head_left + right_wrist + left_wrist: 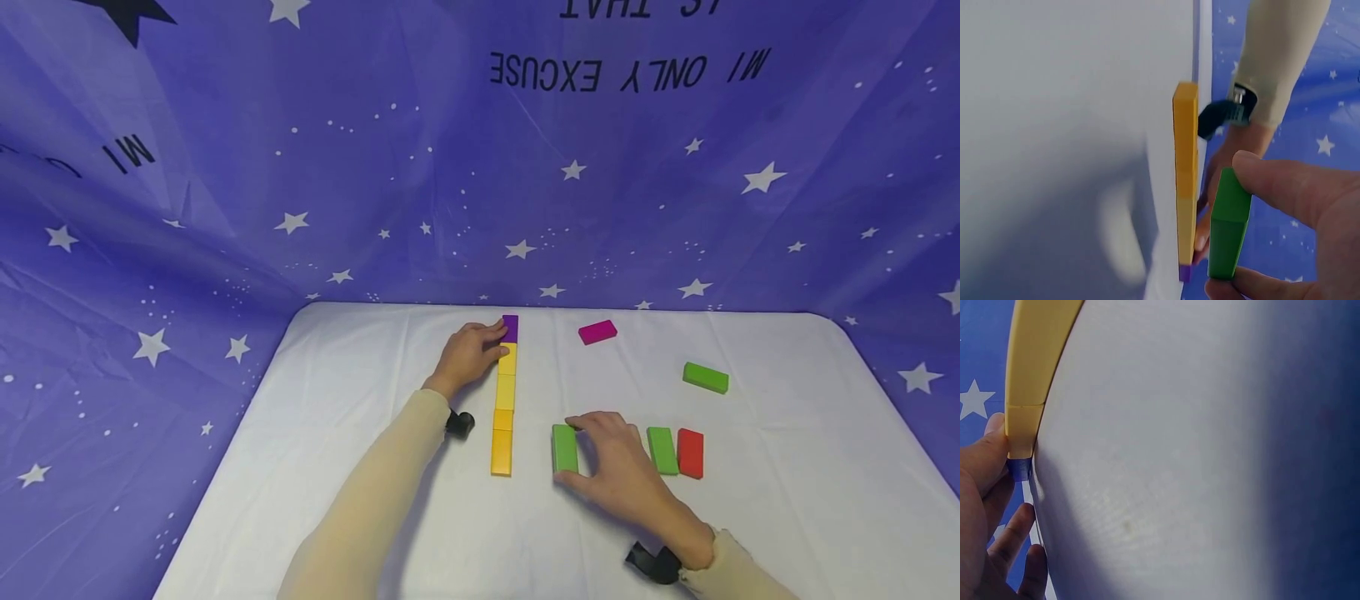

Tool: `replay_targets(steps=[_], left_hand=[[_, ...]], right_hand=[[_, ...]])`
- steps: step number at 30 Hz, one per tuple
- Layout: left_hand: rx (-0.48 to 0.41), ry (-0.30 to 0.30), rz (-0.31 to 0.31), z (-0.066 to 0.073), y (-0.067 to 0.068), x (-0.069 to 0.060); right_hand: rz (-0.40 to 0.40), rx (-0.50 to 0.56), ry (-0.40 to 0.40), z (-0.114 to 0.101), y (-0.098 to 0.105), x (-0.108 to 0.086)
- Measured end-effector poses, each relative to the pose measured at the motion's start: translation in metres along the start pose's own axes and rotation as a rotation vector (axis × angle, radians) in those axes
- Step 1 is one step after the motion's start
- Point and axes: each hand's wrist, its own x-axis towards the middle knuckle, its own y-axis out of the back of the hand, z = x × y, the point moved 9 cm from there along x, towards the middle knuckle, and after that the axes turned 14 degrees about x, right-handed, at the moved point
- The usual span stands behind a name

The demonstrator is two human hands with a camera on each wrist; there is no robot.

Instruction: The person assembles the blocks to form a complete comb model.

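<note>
A green block (565, 448) is pinched by the right hand (618, 467), a block row (506, 392) touched by the left hand's (463, 358) parted fingers; white table (360, 358), starry cloth (420, 183) behind.

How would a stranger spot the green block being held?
On the white table, find the line of yellow, orange and purple blocks. Right of its near end is a green block; unlike the two other green blocks, it is held by the right hand.

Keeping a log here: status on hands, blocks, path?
Left hand touching purple block, far end of row. Right hand pinching green block. Nothing seen between green block and row.
</note>
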Motion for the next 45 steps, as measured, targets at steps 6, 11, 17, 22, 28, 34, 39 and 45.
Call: replay_targets(steps=[6,11,17,22,28,34,39,45], left_hand=[[0.005,-0.007,0.015,0.001,0.002,0.001],[0.006,-0.002,0.011,0.001,0.003,0.001],[-0.001,-0.005,0.013,0.001,0.004,0.002],[0.001,-0.001,0.017,0.001,0.005,0.002],[0.003,-0.004,0.018,0.0,0.004,0.002],[0.001,-0.005,0.021,0.0,0.004,0.001],[-0.002,-0.005,0.019,0.0,0.003,0.001],[-0.01,-0.01,0.02,0.002,0.003,-0.001]], right_hand=[[-0.018,0.027,0.021,-0.01,-0.012,-0.001],[-0.057,0.024,0.005,-0.019,-0.025,-0.002],[-0.078,0.032,0.011,-0.031,-0.038,-0.004],[-0.081,0.041,0.044,-0.041,-0.047,-0.005],[-0.088,0.037,0.08,-0.051,-0.058,-0.007],[-0.102,0.002,0.083,-0.056,-0.065,-0.009],[-0.136,-0.008,0.066,-0.057,-0.071,-0.01],[-0.17,-0.014,0.06,-0.06,-0.076,-0.012]])
